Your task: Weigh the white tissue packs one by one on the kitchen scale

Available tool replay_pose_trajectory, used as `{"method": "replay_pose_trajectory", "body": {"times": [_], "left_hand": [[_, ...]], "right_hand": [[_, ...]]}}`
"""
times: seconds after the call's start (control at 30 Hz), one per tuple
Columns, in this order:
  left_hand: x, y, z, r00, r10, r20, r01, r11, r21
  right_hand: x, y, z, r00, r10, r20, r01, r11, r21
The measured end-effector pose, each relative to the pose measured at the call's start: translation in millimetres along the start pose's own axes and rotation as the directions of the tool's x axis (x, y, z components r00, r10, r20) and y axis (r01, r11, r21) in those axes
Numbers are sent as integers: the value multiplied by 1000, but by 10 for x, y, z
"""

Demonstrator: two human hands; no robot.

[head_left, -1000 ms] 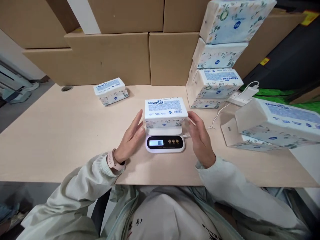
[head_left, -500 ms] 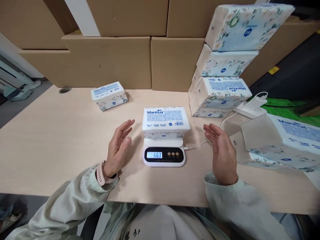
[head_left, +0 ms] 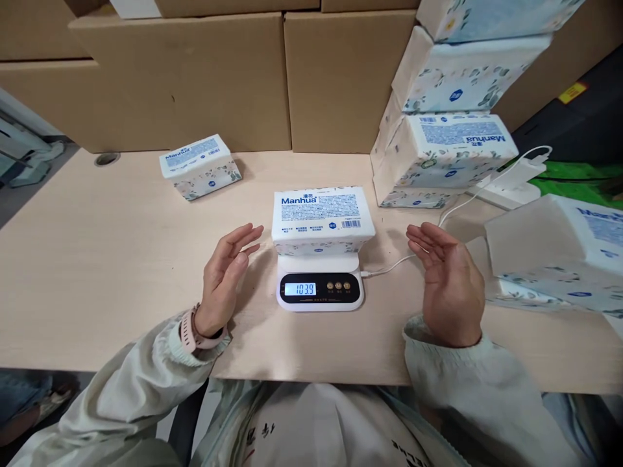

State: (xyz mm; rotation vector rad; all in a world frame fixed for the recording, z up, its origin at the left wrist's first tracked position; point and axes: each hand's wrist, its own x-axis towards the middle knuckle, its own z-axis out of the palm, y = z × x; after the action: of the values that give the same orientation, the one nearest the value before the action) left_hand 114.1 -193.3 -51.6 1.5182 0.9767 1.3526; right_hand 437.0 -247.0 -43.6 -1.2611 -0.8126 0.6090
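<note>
A white and blue tissue pack [head_left: 321, 217] rests on the white digital scale [head_left: 318, 263] in the middle of the table. The scale's lit display [head_left: 300, 289] reads 103.9. To the left of the scale, my left hand [head_left: 226, 279] is held open with its fingers apart from the pack, touching nothing. On the other side, my right hand [head_left: 448, 282] is also open and empty, palm turned inward, near the white cable [head_left: 394, 264] that runs from the scale.
Another tissue pack [head_left: 200, 167] lies at the back left. A tall stack of packs [head_left: 448, 152] stands at the back right, with more packs [head_left: 549, 253] at the right. Cardboard boxes [head_left: 195, 84] line the back edge. A power strip [head_left: 511, 185] sits behind the right-hand packs.
The scale's reading has changed from 66.3 to 103.9. My view has tilted down and moved closer. My right hand is slightly farther from the pack; both hands remain open.
</note>
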Motion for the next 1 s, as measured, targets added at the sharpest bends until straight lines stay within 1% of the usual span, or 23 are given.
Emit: {"method": "replay_pose_trajectory", "body": {"times": [0.13,0.27,0.43,0.57,0.73,0.83,1.0], "left_hand": [[8,-1,-2,1000,2,-10,-2,1000,12],[14,7,-4,1000,-6,-9,7,1000,16],[5,33,-3,1000,5,13,-5,1000,1],[3,43,-3,1000,2,8,-2,1000,-6],[8,52,8,1000,8,10,-7,1000,-11],[3,57,16,1000,-3,6,3,1000,-12],[16,19,17,1000,-5,9,5,1000,-29]], "right_hand": [[2,-7,-14,1000,-8,-11,8,1000,13],[0,26,-38,1000,-8,20,8,999,-31],[12,76,-54,999,-37,34,39,996,-79],[18,92,-60,998,-54,12,54,997,-62],[14,93,-65,998,-49,31,50,997,-64],[9,85,-62,998,-55,22,56,997,-57],[-2,74,-49,997,-68,36,69,996,-50]]}}
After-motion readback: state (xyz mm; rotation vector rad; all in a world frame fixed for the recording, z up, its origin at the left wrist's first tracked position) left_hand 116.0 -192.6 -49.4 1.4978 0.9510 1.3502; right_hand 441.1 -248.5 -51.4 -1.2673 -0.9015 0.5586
